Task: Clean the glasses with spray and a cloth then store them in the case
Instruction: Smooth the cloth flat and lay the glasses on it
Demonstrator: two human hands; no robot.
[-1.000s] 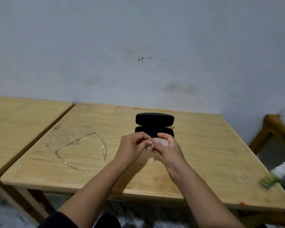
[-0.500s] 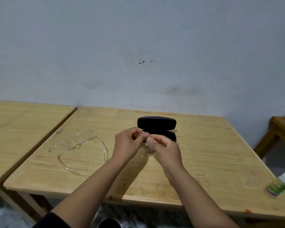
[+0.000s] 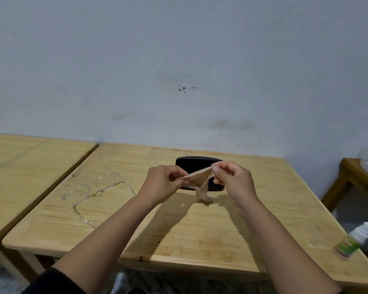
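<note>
Black glasses case half hidden behind both hands and the beige cloth. Left hand and right hand each pinching a cloth edge, stretched between them above the wooden table. Clear-framed glasses lying left, hard to make out. Spray bottle tipped at the right edge, green label unreadable.

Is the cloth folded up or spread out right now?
Partly spread: the cloth is pulled between the left hand and right hand, one end drooping toward the table.
</note>
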